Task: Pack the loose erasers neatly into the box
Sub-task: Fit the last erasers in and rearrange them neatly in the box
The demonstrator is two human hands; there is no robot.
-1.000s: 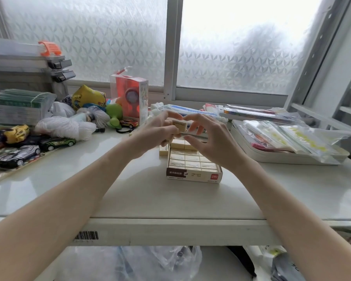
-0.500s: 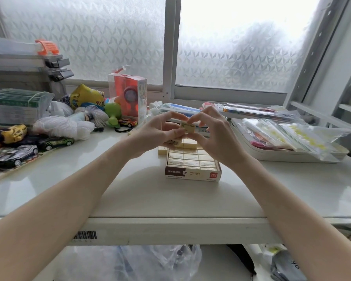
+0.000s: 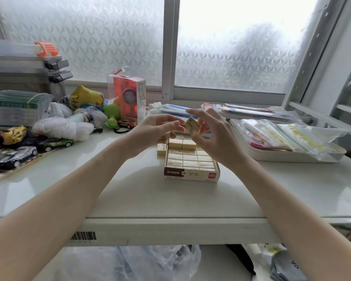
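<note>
right hand (image 3: 215,136) pinches one eraser (image 3: 193,125) above the box (image 3: 192,174); left hand (image 3: 152,132), fingers loosely apart, holds nothing visible — a tilted drop would likely jam against the raised erasers (image 3: 182,143).

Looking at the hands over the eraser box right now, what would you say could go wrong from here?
1. The right hand pinches the eraser only at its fingertips above the box; it might slip and knock the packed rows askew.
2. Two erasers already sit proud on top of the far rows, so another may not seat flat.
3. One loose eraser lies outside the box's left wall and could be overlooked.
</note>
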